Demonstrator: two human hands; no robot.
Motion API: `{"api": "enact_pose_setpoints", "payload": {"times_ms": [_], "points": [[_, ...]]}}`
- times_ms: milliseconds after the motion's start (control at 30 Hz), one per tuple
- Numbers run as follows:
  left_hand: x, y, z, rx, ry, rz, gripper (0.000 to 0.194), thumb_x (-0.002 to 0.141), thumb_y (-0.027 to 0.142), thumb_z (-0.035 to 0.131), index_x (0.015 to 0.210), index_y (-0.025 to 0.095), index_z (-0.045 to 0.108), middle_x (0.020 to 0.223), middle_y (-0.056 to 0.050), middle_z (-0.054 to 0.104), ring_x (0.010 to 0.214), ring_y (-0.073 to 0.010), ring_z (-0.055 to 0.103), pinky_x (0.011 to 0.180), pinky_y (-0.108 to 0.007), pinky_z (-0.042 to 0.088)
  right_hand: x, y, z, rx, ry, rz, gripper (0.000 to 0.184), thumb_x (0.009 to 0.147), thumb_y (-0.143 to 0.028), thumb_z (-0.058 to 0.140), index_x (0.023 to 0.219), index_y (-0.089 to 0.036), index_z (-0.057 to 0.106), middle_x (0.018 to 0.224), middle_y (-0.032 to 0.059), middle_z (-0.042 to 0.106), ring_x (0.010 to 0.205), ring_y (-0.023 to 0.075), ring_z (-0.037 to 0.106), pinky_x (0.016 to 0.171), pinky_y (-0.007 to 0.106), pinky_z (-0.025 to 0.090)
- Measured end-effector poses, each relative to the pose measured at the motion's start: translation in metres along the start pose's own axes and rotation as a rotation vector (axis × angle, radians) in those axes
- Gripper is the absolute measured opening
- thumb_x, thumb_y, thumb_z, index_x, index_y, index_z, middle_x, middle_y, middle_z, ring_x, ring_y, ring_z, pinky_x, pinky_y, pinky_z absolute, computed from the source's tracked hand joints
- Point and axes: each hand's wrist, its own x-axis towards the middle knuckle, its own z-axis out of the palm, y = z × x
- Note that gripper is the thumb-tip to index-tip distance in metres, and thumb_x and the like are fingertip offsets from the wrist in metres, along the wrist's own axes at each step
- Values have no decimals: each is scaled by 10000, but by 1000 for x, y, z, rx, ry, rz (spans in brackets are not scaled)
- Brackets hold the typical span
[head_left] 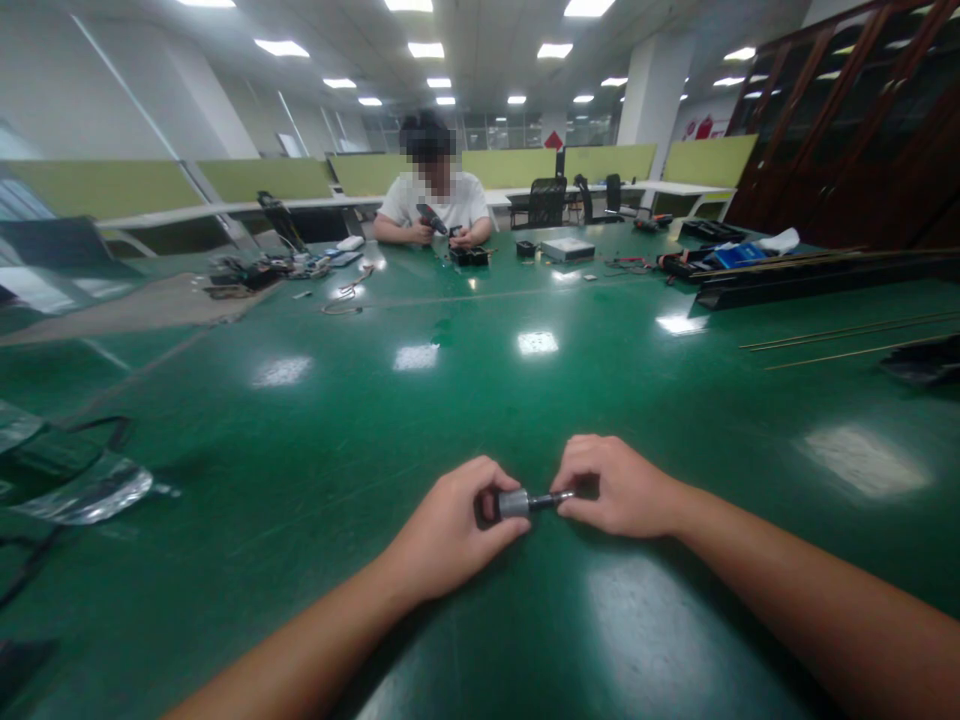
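Observation:
Over the green tabletop (337, 430), my left hand (457, 525) grips a small grey metal cylinder (514, 503) between thumb and fingers. A thin dark shaft (541, 501) sticks out of its right end, in line with it, and lies roughly level. My right hand (619, 485) pinches the silvery far tip of that shaft between thumb and forefinger. The exact kind of part cannot be made out. Part of the cylinder's left end is hidden by my left fingers.
Across the table a person (435, 205) in a white shirt holds a power drill (431, 218). Shiny plastic packaging (90, 485) lies at the left. Black rails (810, 280), thin brass-coloured rods (847, 332) and a blue item (731, 256) lie at the right. A grey box (568, 249) sits farther back.

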Motion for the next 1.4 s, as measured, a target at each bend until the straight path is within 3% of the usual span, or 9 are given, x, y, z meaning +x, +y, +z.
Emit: {"api": "enact_pose_setpoints", "payload": {"times_ms": [1400], "points": [[1,-1,0,7,3,4,184,793,277,720,930,185,637,813,-5,600,715,-159,573,657,-262,431,-2,5,-8,-48,-22,-10,84,708,-129,733,764,-184,703,738,10,698,742,167,608,754,311,440]]}}
